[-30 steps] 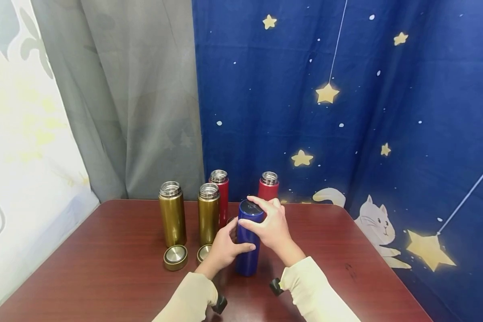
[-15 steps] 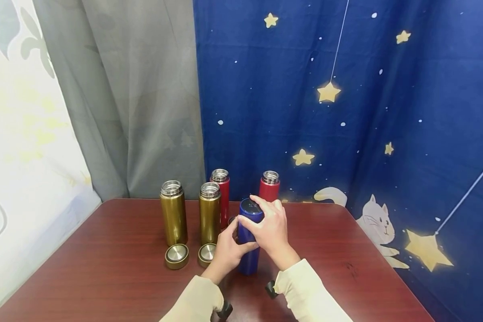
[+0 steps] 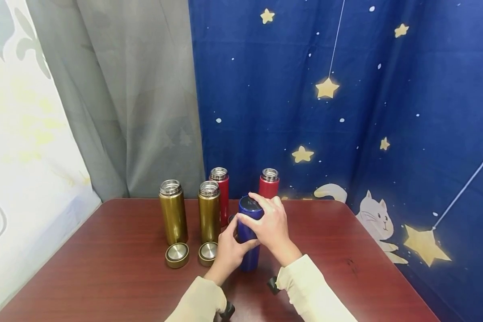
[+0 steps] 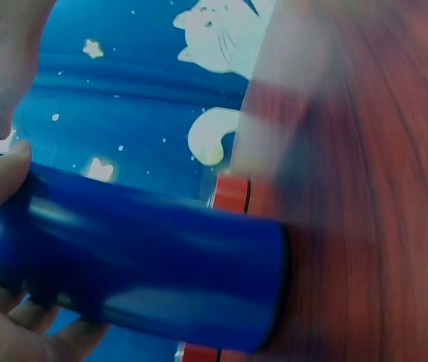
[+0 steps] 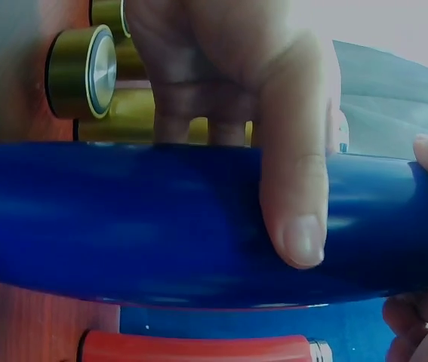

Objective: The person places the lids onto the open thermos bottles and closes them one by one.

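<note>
A blue thermos bottle (image 3: 248, 261) stands upright on the table with its lid (image 3: 250, 204) on. Faint digits show on the lid's dark top. My left hand (image 3: 228, 251) grips the body, its thumb across the near side, as the right wrist view also shows on the blue bottle (image 5: 108, 219). My right hand (image 3: 273, 226) holds the lid from the right, thumb in front and fingers over the top. Part of the lid is hidden behind these fingers. In the left wrist view the bottle's base meets the tabletop (image 4: 364, 271).
Two gold bottles (image 3: 173, 219) stand uncapped to the left, each with a gold lid (image 3: 177, 256) in front. Behind are two uncapped red bottles (image 3: 269, 187), one partly covered by my right hand. Curtains (image 3: 265, 112) hang beyond the table's back edge.
My left thumb has shifted right and now reaches further round the blue bottle. The right hand stays on the lid, turned very slightly. Digits on the lid's top look clearer.
</note>
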`<state>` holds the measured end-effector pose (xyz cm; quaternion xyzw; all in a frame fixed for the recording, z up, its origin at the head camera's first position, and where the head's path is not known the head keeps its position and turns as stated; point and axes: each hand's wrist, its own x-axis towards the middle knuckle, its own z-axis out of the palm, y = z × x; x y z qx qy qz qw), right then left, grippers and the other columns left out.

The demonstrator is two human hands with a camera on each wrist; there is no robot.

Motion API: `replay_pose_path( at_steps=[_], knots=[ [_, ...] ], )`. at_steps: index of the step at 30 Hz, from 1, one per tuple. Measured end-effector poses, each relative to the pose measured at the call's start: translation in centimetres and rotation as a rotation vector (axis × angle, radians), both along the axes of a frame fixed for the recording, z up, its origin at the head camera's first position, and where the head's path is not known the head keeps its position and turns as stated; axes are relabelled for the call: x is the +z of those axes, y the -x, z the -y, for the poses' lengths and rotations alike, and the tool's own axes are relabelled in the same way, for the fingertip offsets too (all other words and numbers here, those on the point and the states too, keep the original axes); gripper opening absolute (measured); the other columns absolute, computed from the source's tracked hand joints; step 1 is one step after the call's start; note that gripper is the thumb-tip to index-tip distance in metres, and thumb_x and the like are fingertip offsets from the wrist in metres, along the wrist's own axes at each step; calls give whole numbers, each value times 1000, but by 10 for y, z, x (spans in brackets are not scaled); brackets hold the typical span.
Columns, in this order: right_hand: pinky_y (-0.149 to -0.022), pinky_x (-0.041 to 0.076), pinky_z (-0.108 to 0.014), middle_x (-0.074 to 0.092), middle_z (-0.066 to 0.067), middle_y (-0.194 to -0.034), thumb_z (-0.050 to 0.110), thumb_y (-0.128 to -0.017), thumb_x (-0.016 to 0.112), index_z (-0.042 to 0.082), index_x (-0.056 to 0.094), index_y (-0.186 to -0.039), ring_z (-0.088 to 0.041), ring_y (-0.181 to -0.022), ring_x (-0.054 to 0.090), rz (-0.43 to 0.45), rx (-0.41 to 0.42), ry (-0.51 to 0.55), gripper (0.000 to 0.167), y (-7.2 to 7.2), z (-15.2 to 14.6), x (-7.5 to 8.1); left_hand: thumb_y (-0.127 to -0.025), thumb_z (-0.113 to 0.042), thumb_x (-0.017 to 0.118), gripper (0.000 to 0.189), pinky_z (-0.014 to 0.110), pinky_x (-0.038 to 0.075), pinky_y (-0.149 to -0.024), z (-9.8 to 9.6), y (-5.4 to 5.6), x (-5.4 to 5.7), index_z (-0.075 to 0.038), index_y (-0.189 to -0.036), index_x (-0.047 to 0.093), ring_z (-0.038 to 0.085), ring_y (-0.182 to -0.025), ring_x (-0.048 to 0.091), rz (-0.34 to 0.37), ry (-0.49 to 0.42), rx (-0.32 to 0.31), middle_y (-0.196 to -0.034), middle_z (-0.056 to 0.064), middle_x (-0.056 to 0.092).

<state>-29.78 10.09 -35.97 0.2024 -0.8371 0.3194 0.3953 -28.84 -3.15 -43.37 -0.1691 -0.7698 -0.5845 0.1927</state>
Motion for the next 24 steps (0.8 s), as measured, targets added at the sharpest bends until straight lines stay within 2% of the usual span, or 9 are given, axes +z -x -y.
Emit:
replay_pose_path(
  at_steps=[7, 9, 15, 18, 21, 24],
  knots=[
    [-71, 49, -38, 72, -3, -106, 51, -73, 80, 19, 68, -125, -20, -87, 51, 23, 1, -16, 62, -1, -2, 3, -77, -31, 83, 91, 53, 48, -93, 6, 1, 3, -6, -150, 35, 38, -116, 58, 54, 16, -52, -136, 17, 55],
    [-72, 49, -38, 72, -3, -107, 51, -73, 81, 18, 68, -124, -20, -87, 51, 14, 1, -16, 62, -1, -2, 3, -77, -32, 83, 93, 53, 46, -95, 7, 1, 3, -10, -152, 32, 38, -120, 55, 56, 16, -67, -140, 15, 51],
    [-73, 48, -38, 72, -4, -108, 51, -71, 82, 18, 68, -124, -20, -87, 51, -3, -20, -15, 63, -2, -4, 1, -77, -25, 84, 94, 47, 45, -99, 14, 4, -1, -21, -153, 30, 31, -126, 51, -1, -38, -111, -143, 8, 49],
    [-73, 47, -38, 71, -4, -109, 50, -72, 82, 18, 68, -123, -20, -88, 51, -1, -37, -12, 62, -2, -7, 1, -77, -17, 84, 89, 45, 46, -98, 19, 5, -2, -17, -151, 35, 30, -126, 51, -44, -81, -125, -141, 9, 51],
    [-75, 47, -39, 71, -4, -110, 50, -73, 81, 18, 68, -124, -20, -88, 51, -5, -41, -17, 62, -3, -9, 1, -76, -7, 83, 84, 48, 47, -96, 23, 7, -1, -12, -147, 40, 34, -126, 51, -89, -138, -108, -138, 12, 53],
    [-75, 46, -40, 71, -4, -109, 50, -73, 81, 18, 69, -123, -21, -87, 50, -21, -43, -22, 60, -2, -12, 0, -75, 1, 82, 80, 54, 47, -94, 26, 4, 6, -5, -144, 42, 41, -122, 51, -139, -179, -76, -134, 18, 54]
  ],
)
